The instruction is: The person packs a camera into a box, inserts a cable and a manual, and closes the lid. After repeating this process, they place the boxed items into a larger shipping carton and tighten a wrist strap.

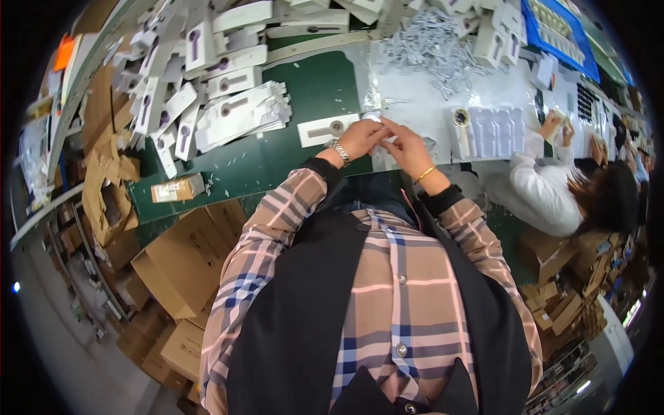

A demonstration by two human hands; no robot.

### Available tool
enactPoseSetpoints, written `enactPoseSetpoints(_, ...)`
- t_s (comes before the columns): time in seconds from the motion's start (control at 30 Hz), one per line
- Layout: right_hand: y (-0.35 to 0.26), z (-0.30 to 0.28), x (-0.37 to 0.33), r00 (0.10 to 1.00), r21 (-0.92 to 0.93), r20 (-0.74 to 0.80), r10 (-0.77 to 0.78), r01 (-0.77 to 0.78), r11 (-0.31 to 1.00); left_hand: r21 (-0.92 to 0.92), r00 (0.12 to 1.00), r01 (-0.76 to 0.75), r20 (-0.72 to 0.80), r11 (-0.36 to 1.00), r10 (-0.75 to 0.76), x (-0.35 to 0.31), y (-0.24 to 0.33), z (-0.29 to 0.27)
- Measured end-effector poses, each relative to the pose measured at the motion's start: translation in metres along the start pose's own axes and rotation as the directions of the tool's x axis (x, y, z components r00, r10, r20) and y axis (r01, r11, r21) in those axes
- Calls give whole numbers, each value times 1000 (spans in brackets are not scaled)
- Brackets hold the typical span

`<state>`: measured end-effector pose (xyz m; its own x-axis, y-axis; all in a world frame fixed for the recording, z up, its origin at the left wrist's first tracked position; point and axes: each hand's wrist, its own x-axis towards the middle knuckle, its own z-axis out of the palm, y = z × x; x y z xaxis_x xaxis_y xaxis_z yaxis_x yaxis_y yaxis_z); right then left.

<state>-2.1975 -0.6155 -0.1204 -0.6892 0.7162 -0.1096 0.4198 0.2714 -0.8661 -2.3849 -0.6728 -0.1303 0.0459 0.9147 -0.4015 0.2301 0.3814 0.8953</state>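
My left hand (359,140) and my right hand (409,153) meet over the bench, fingertips pinched together. At their tips a small white piece (372,116) shows in part; the fingers hide the rest, so its kind is unclear. Just left of my left hand lies a white box (319,133) with a dark round print, flat on the green mat. A thin white cable (395,102) lies just beyond my fingers. To the right of my right hand stands a white moulded plastic tray (496,131), with a dark round piece with a yellowish edge (461,117) at its left end.
Flat white boxes (242,114) are stacked at left, with more heaped behind. White cables (432,48) lie tangled at the back, near a blue crate (561,38). A small brown carton (178,188) sits at the front left. A co-worker in white (546,190) works at right.
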Motion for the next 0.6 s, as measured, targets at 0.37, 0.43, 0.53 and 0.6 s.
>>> enactPoseSetpoints(0.37, 46, 5, 5, 959, 606, -50, 279, -193, 772, 481, 913, -184, -239, 857, 331, -22, -39, -18)
enactPoseSetpoints(0.43, 58, 11, 14, 962, 615, -57, 267, -177, 768, 758, 886, -131, -201, 639, 419, -20, -32, -24)
enactPoseSetpoints(0.53, 62, 21, 20, 977, 638, -17, 211, -152, 755, 837, 957, -68, -98, 543, 271, -11, -45, -24)
enactPoseSetpoints(0.6, 59, 19, 23, 999, 194, -31, 42, -35, 980, 827, 963, -74, -87, 557, 256, -8, -49, -27)
